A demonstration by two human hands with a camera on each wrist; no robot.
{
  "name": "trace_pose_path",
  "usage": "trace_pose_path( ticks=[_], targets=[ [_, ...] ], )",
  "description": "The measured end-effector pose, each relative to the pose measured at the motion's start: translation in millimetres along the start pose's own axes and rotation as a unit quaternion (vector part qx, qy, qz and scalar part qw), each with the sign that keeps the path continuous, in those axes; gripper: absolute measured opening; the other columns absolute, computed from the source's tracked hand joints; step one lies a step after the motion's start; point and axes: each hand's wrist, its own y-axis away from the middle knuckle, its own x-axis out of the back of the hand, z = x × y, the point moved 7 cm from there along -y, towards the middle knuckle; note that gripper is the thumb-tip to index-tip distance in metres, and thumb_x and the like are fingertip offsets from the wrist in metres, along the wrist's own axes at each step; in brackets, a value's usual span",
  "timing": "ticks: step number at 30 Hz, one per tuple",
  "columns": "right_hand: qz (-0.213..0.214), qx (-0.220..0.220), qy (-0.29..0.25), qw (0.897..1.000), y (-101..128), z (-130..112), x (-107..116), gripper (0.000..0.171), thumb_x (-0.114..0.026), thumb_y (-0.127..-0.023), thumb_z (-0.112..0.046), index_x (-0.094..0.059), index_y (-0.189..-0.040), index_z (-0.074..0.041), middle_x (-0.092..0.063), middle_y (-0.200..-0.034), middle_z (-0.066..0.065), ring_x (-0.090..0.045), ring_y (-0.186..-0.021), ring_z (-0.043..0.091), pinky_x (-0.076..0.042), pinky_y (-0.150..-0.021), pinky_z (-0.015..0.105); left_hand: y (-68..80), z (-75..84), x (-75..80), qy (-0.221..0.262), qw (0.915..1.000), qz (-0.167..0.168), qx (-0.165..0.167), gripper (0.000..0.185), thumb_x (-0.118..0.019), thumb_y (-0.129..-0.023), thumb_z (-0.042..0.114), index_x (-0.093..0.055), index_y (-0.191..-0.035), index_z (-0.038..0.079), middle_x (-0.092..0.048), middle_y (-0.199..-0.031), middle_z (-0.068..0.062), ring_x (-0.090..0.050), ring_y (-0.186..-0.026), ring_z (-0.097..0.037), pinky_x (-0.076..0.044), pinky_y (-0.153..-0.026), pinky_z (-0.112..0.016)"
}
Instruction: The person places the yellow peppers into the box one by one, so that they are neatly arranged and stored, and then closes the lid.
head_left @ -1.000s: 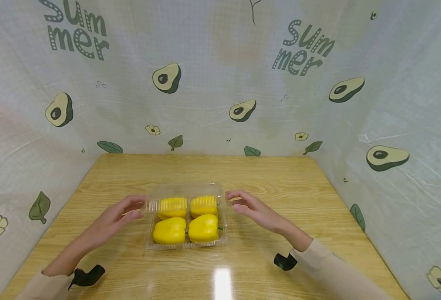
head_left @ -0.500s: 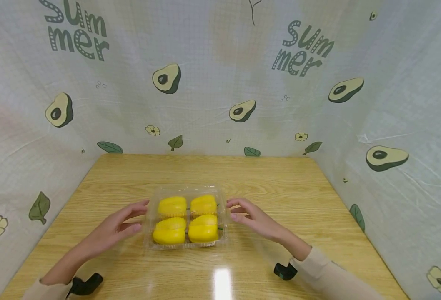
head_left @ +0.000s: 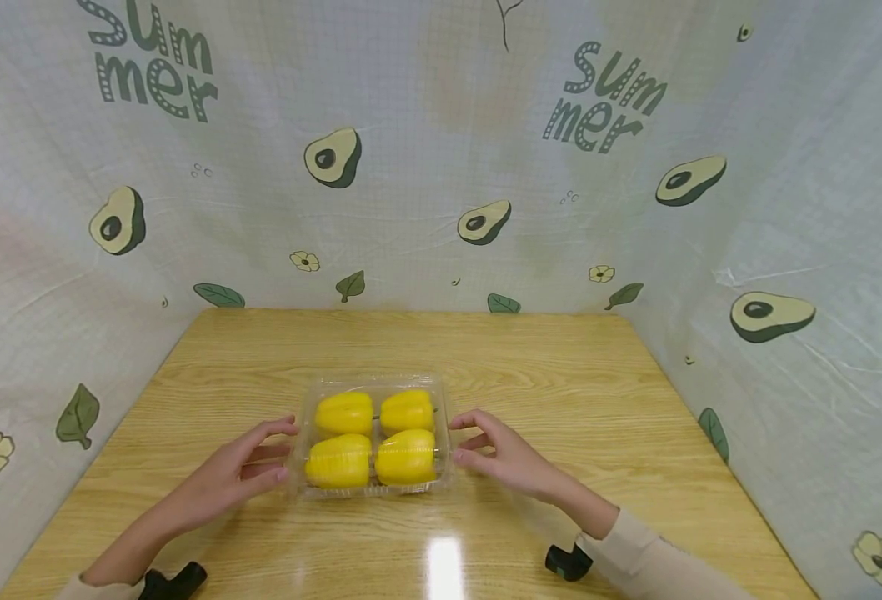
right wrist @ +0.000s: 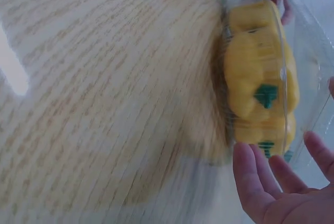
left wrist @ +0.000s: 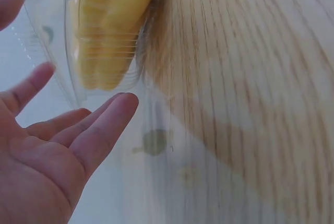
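Note:
A clear plastic clamshell box (head_left: 372,492) sits on the table in front of me, with several yellow bell peppers (head_left: 339,461) in it. Its hinged lid (head_left: 381,382) leans over the peppers; in the right wrist view a wedge-shaped gap shows between lid and base. My left hand (head_left: 231,468) is at the box's left side, fingers spread and relaxed, fingertips right at the lid's edge. On the opposite side my right hand (head_left: 507,455) mirrors it, its fingertips (right wrist: 312,139) close against the clear plastic. Green stems (right wrist: 266,95) show through the side wall.
The wooden table (head_left: 546,358) meets a pale cloth (head_left: 411,100) printed with avocados, which hangs at the back and both sides. A black wrist device (head_left: 568,563) sits on the right sleeve, another (head_left: 174,582) on the left.
The lid has swung down toward me over the peppers. Both hands have come nearer to me along the box's sides with it. The box and peppers stay in place.

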Motion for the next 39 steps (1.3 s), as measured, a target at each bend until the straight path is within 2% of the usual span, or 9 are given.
trace_pose_path(
  ticks=[5,11,15,20,26,31,39],
  targets=[
    [0.005,-0.01,-0.005,1.0,0.8,1.4,-4.6,0.048,-0.07,-0.105,-0.025,-0.053,-0.146,-0.006,-0.055,-0.149,0.017,-0.063,-0.124,0.034,-0.059,-0.097,0.041,-0.1,-4.4,-4.5,0.007,0.9997,-0.012,0.02,0.056,-0.07,-0.105,0.022,-0.044,-0.155,0.013,-0.038,-0.163,-0.03,-0.062,-0.131,-0.044,-0.059,-0.096,-0.031],
    [0.002,-0.022,-0.005,1.0,1.3,4.0,-9.0,0.048,-0.07,-0.105,-0.024,-0.052,-0.146,-0.008,-0.061,-0.134,0.016,-0.067,-0.111,0.029,-0.061,-0.087,0.041,-0.8,-8.0,-9.1,0.015,0.9989,-0.026,0.035,0.058,-0.069,-0.106,0.024,-0.041,-0.156,0.012,-0.042,-0.159,-0.029,-0.069,-0.123,-0.028,-0.059,-0.093,-0.027],
    [-0.006,-0.035,-0.027,0.999,1.2,7.8,-12.3,0.048,-0.069,-0.105,-0.022,-0.049,-0.147,-0.009,-0.063,-0.123,0.015,-0.069,-0.101,0.027,-0.061,-0.081,0.04,-1.3,-7.9,-9.5,0.019,0.9982,-0.024,0.051,0.057,-0.068,-0.107,0.024,-0.041,-0.156,0.014,-0.047,-0.152,-0.029,-0.071,-0.119,-0.027,-0.06,-0.09,-0.027],
    [-0.012,-0.039,-0.058,0.997,0.6,11.2,-16.5,0.05,-0.069,-0.105,-0.016,-0.045,-0.148,-0.007,-0.068,-0.11,0.012,-0.071,-0.096,0.03,-0.063,-0.081,0.041,-2.4,-8.7,-11.8,0.048,0.9962,-0.037,0.063,0.061,-0.066,-0.108,0.022,-0.034,-0.159,0.012,-0.059,-0.131,-0.023,-0.074,-0.105,-0.026,-0.062,-0.085,-0.03],
    [-0.022,-0.042,-0.093,0.995,0.7,12.8,-21.9,0.05,-0.064,-0.107,-0.009,-0.038,-0.149,-0.005,-0.075,-0.1,0.017,-0.072,-0.094,0.029,-0.063,-0.082,0.038,-2.5,-5.6,-18.6,0.122,0.9885,-0.083,0.03,0.062,-0.059,-0.11,0.011,-0.019,-0.158,0.002,-0.07,-0.103,-0.025,-0.075,-0.087,-0.028,-0.065,-0.077,-0.039],
    [-0.027,-0.049,-0.119,0.991,0.2,13.1,-25.6,0.05,-0.062,-0.107,-0.009,-0.035,-0.148,-0.005,-0.075,-0.097,0.02,-0.072,-0.093,0.032,-0.062,-0.082,0.038,-2.8,-3.9,-23.6,0.169,0.9789,-0.112,0.022,0.062,-0.054,-0.112,0.007,-0.01,-0.156,0.002,-0.072,-0.097,-0.026,-0.075,-0.084,-0.027,-0.065,-0.074,-0.043],
    [-0.017,-0.043,-0.108,0.993,-1.4,11.8,-25.9,0.049,-0.063,-0.105,-0.007,-0.034,-0.144,-0.004,-0.074,-0.091,0.017,-0.071,-0.089,0.026,-0.06,-0.082,0.032,-7.0,-3.0,-25.5,0.183,0.9761,-0.11,0.039,0.062,-0.052,-0.112,0.008,-0.007,-0.155,0.002,-0.069,-0.099,-0.032,-0.074,-0.084,-0.023,-0.065,-0.075,-0.039]
  ],
)
